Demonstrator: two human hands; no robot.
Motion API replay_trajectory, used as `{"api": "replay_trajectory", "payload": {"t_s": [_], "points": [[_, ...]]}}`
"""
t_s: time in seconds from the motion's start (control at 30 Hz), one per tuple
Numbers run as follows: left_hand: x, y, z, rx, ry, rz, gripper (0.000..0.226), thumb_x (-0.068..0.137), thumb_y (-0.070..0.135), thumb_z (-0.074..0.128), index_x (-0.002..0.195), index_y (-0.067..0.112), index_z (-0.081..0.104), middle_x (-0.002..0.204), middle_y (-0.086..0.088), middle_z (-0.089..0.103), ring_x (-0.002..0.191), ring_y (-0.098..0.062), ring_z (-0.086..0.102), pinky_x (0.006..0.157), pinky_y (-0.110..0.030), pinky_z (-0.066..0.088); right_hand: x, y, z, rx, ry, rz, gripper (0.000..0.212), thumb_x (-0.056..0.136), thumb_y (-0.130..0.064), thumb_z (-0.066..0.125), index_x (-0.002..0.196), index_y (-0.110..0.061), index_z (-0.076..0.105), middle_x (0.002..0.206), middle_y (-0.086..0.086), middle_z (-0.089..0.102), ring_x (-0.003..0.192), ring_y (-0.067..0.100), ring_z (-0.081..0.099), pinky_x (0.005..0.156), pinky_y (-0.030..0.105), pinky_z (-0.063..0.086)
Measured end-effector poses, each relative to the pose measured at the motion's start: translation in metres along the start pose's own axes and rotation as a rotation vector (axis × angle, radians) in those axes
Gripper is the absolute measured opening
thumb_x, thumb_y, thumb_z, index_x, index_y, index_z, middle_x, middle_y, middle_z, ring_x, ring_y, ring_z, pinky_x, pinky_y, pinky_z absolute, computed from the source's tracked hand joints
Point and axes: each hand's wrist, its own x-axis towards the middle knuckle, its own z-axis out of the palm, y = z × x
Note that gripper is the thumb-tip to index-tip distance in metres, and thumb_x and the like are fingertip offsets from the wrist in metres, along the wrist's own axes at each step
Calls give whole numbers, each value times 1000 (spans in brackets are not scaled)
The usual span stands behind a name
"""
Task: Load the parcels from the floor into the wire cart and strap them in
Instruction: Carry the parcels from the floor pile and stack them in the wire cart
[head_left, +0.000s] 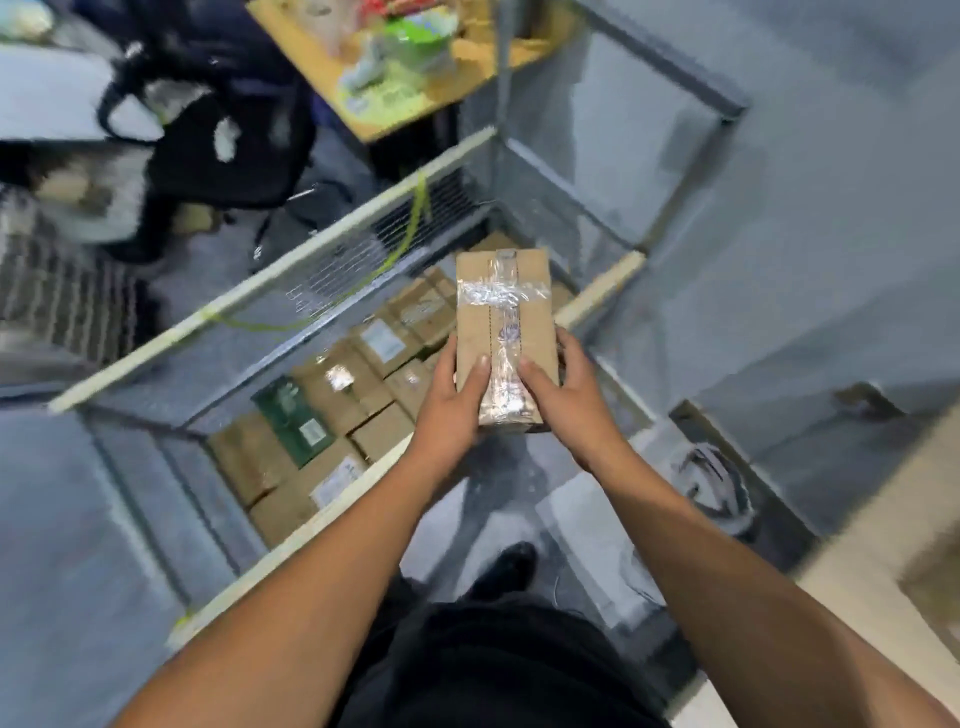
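Held parcel: a brown cardboard box (501, 312) crossed with clear tape, held up in the air over the right end of the wire cart, touching neither the cart nor the load inside it.
Left hand: the left hand (452, 410) grips the box's near left corner, thumb lying on the top face and fingers (451, 353) wrapped along the left edge.
Right hand: the right hand (566, 400) grips the near right corner the same way, thumb on top beside the tape and fingers (563, 343) curled round the right edge.
Wire cart: a mesh-sided cart (270, 273) with pale top rails, standing on the grey floor just ahead of the person.
Loaded parcels: brown boxes (332, 384) packed side by side across the cart's bottom, with one dark green box (293, 421) among them.
Strap: a yellow-green cord (410, 228) hangs slack along the far mesh wall.
Surroundings: a black backpack (228, 140) lies beyond the cart, and a wooden tabletop (488, 57) carries blurred clutter.
Below: a dark shoe (511, 564) on the floor between the forearms.
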Motion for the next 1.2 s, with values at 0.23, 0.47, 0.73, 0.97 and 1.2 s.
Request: {"api": "replay_trajectory", "payload": {"t_s": [0.23, 0.47, 0.73, 0.97, 1.2], "points": [[-39, -52, -175, -33, 352, -114, 56, 108, 36, 53, 160, 25, 35, 152, 9, 53, 138, -8, 51, 115, -27, 39, -7, -13, 197, -179, -319, -7, 55, 96, -42, 70, 145, -26, 49, 137, 0, 61, 125, 16, 60, 111, 42, 47], [-58, -124, -316, -27, 532, -268, 56, 106, 54, 46, 157, 31, 39, 152, 1, 53, 131, -13, 57, 114, -38, 45, -8, 31, 352, -256, -536, 85, 69, 99, -44, 66, 158, -29, 34, 147, -21, 50, 131, -10, 46, 105, 11, 35], [1, -251, -413, 688, 585, -266, 67, 107, 55, 33, 158, 13, 37, 165, -12, 37, 158, -34, 16, 128, -48, 13, 80, 154, 497, -415, -627, 124, 76, 98, -54, 63, 162, -35, 26, 163, 0, 33, 150, 18, 32, 113, 28, 27], [76, -366, -438, 849, 476, -471, 79, 105, 62, 28, 166, 16, 10, 174, -6, 8, 160, -28, -11, 125, -39, -9, 164, 275, 593, -442, -709, 88, 71, 101, -47, 63, 162, -32, 29, 156, -10, 38, 135, 2, 35, 112, 23, 28], [103, -438, -420, 974, 427, -637, 89, 99, 69, 22, 164, 19, -10, 173, -6, -17, 155, -27, -29, 123, -43, -22, 208, 340, 659, -494, -816, 106, 81, 97, -40, 70, 163, -22, 26, 156, 14, 43, 141, 32, 47, 119, 50, 38]]}}
